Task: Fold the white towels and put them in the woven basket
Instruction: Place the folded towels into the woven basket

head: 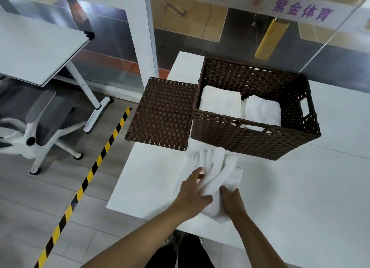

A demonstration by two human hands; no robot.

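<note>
A glass partition and a grey tiled floor with a yellow-and-black tape line are framing a white table [300, 197], where a rumpled white terry towel [218, 173] is lying near the front edge, just in front of the dark brown woven basket [250, 139]. The left hand [193, 191] is resting on the towel's left side with fingers spread and mostly straight; the right hand [232, 200] seems to be curling its fingers into the bunched near end, though the cloth is hiding the fingertips. Two folded white towels [240, 107] are already sitting in the basket, and its flat woven lid [162, 113] is lying beside it. The towel looks light, soft and floppy, so it is probably best taken by its corners or hem and smoothed flat.
</note>
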